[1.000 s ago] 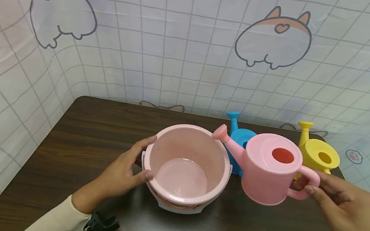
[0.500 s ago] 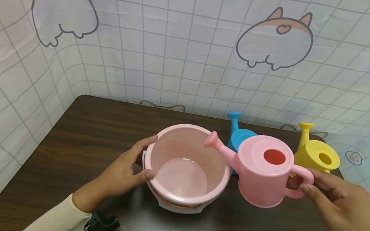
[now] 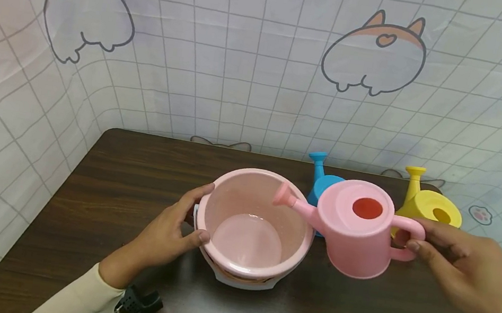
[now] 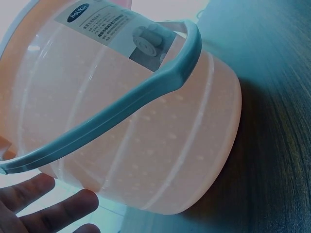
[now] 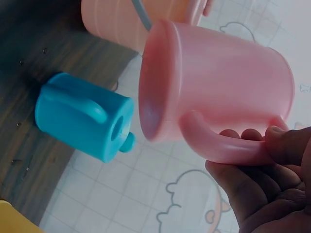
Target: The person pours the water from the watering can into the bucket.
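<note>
A pale pink bucket [image 3: 242, 270] with a grey-white handle [image 4: 112, 111] stands on the dark wooden table. My left hand [image 3: 168, 230] rests against its left side, thumb at the rim, fingers fairly straight along the outside. In the left wrist view, fingertips [image 4: 80, 204] lie beside the bucket's wall. With my right hand [image 3: 470, 273] I hold a pink watering can [image 3: 359, 246] by its handle, raised off the table. Its spout head [image 3: 285, 195] appears over the bucket's right rim. In the right wrist view, thumb and fingers wrap the can's handle [image 5: 223, 148].
Behind the pink can stands a blue watering can [image 3: 321, 185], partly hidden in the head view. A yellow watering can [image 3: 432, 206] is at the table's back right. Small drops dot the table [image 5: 29, 155]. A grid-patterned curtain [image 3: 244, 70] hangs behind the table's back edge.
My right hand has carried the pink watering can left, so its spout now reaches farther over the bucket. The left hand and bucket have stayed put.
</note>
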`<state>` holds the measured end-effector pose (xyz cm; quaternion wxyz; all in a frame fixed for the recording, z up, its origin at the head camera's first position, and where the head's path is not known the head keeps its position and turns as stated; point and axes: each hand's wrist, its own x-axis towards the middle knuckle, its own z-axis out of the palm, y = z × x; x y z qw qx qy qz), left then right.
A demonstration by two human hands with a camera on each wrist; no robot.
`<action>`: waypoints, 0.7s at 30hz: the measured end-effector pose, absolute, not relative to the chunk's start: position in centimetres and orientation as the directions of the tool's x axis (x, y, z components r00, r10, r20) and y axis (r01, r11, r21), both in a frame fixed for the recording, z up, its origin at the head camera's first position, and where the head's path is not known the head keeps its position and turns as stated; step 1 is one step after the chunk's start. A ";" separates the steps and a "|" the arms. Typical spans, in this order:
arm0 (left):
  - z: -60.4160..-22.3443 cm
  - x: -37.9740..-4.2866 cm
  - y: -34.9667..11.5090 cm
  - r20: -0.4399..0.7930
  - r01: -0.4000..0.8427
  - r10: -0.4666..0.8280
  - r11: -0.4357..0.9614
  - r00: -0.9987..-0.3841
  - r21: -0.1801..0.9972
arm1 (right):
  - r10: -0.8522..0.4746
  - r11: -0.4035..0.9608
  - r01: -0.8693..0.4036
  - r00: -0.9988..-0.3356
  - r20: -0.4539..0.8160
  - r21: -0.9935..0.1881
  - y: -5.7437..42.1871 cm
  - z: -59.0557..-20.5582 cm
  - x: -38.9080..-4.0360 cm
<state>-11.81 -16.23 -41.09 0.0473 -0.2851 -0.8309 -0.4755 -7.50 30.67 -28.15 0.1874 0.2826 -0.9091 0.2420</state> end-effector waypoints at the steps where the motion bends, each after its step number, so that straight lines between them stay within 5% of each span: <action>1: -41.1 -11.8 -16.2 0.349 0.518 0.429 0.386 -0.833 0.763 | -0.427 0.722 -0.608 -0.767 0.480 -0.330 30.7 -28.1 -7.6; 21: -41.2 -11.9 -16.2 0.356 0.526 0.427 0.395 -0.831 0.754 | -0.467 0.709 -0.656 -0.711 0.525 -0.259 30.3 -26.4 -8.8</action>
